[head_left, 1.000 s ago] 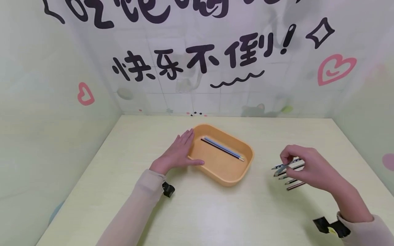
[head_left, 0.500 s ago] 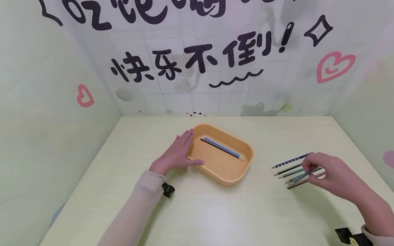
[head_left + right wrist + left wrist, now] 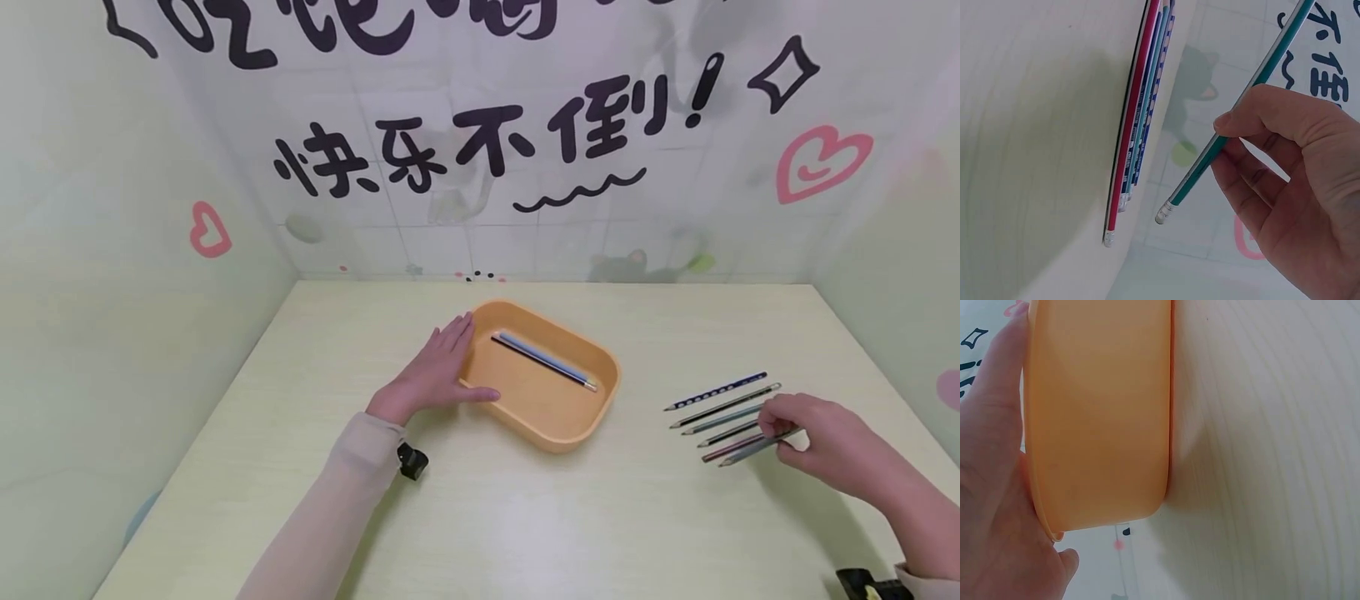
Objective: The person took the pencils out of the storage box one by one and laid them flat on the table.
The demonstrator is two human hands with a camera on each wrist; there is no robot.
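Note:
My right hand (image 3: 828, 442) pinches a green pencil with a silver stripe (image 3: 1263, 78) between thumb and fingers. In the right wrist view the pencil slants, its white eraser end down, apart from the table. Beneath and beside it lie several pencils in a row, among them a dotted blue one (image 3: 716, 391), a black one (image 3: 723, 406) and a red one (image 3: 1127, 125). My left hand (image 3: 431, 375) rests on the left rim of an orange tray (image 3: 540, 421), fingers straight, thumb over the near edge. Inside the tray lie a light blue pencil (image 3: 543, 356) and a black pencil (image 3: 538, 362).
The pale wooden table (image 3: 480, 525) stands against a printed back wall (image 3: 420, 250), with side walls left and right. Bare tabletop lies between the tray and the pencil row, and in front of both.
My right hand has moved right and nearer with the green pencil, from over the far end of the row to its near end. The left hand and tray have stayed put.

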